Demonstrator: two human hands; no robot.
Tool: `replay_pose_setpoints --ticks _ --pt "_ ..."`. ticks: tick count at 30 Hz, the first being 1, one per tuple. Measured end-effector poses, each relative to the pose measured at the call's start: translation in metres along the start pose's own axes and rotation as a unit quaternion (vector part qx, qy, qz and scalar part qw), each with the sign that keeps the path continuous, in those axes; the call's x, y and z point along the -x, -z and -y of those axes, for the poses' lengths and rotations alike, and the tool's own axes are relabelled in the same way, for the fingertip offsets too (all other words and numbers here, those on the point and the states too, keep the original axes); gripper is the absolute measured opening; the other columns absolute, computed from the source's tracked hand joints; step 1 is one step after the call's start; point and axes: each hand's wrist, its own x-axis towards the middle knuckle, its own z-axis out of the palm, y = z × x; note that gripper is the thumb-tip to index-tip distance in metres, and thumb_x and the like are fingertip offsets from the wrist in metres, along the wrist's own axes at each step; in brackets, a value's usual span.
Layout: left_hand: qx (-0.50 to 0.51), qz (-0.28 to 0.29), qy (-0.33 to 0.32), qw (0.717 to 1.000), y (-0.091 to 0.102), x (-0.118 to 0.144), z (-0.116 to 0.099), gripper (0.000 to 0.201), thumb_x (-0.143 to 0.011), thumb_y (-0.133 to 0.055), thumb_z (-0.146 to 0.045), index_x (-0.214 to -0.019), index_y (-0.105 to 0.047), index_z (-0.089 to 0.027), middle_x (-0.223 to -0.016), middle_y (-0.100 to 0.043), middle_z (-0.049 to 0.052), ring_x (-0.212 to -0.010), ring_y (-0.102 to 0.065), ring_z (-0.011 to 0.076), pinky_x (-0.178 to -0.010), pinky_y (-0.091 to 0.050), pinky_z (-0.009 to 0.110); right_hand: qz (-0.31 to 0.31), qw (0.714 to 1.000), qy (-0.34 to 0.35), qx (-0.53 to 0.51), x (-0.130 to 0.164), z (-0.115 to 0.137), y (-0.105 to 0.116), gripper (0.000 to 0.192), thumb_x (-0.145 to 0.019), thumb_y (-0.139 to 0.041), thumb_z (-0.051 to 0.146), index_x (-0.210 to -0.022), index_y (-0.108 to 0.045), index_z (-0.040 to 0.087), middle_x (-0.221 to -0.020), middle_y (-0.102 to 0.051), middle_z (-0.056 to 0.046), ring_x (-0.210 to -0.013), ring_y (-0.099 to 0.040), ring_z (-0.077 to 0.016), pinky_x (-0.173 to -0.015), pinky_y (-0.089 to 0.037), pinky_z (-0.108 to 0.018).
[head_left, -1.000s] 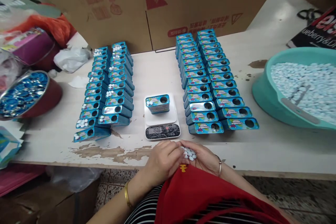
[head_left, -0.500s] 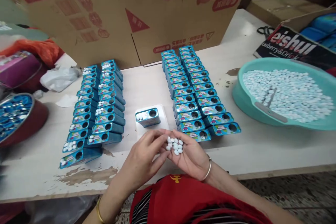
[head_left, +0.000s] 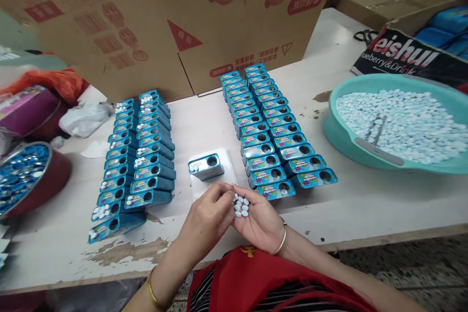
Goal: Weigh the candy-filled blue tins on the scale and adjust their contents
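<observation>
My right hand [head_left: 261, 226] is cupped palm up near the table's front edge, holding a small heap of white candies [head_left: 242, 207]. Over the left side of that palm, my left hand [head_left: 208, 217] is curled with its fingers drawn together; what lies inside them is hidden. Just beyond both hands, a blue candy tin [head_left: 205, 166] stands upright on a white scale-like block [head_left: 230, 171]. Its top has a round dark hole, and a few candies lie on the lid.
Two rows of blue tins [head_left: 151, 170] with candies on some lids stand left; two more rows [head_left: 265, 161] stand right. A teal basin [head_left: 340, 129] full of candies sits far right. A red bowl [head_left: 58, 175] of shiny blue pieces is left. A large carton [head_left: 146, 5] stands behind.
My left fingers have drawn in from spread over the candies to curled together at their left edge. Fewer candies show in my right palm. The view has shifted slightly.
</observation>
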Motion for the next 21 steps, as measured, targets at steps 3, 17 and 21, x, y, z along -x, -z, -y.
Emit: replay_pose_setpoints --ticks 3,17,21 --pt "0.028 -0.036 0.016 0.999 0.005 -0.004 0.003 0.016 -0.088 -0.048 -0.013 -0.1 -0.056 -0.019 -0.097 -0.056 0.007 -0.087 -0.057 0.0144 -0.071 -0.05 0.026 0.015 1.0 0.009 0.009 -0.003 0.003 -0.007 0.016 -0.086 -0.053 0.015 -0.09 -0.068 0.011 -0.084 -0.072 -0.003 -0.079 -0.066 -0.0088 -0.076 -0.052 -0.017" --pt "-0.055 -0.086 0.082 0.991 0.043 -0.053 0.042 0.005 -0.083 -0.055 -0.015 -0.085 -0.06 -0.016 -0.078 -0.057 0.001 -0.068 -0.054 0.0112 -0.063 -0.045 0.024 -0.023 0.996 0.085 0.029 -0.012 0.021 -0.026 0.023 -0.089 -0.047 0.016 -0.098 -0.067 0.008 -0.101 -0.072 -0.012 -0.104 -0.066 -0.0175 -0.099 -0.048 -0.032" --pt "-0.029 -0.066 0.072 0.995 0.048 -0.05 0.039 0.014 -0.085 -0.056 -0.016 -0.098 -0.061 -0.017 -0.084 -0.059 0.002 -0.07 -0.056 0.011 -0.065 -0.047 0.025 -0.041 0.995 0.086 0.022 -0.006 0.022 -0.02 0.024 -0.09 -0.047 0.017 -0.101 -0.066 0.007 -0.11 -0.069 -0.015 -0.109 -0.063 -0.0191 -0.1 -0.047 -0.032"
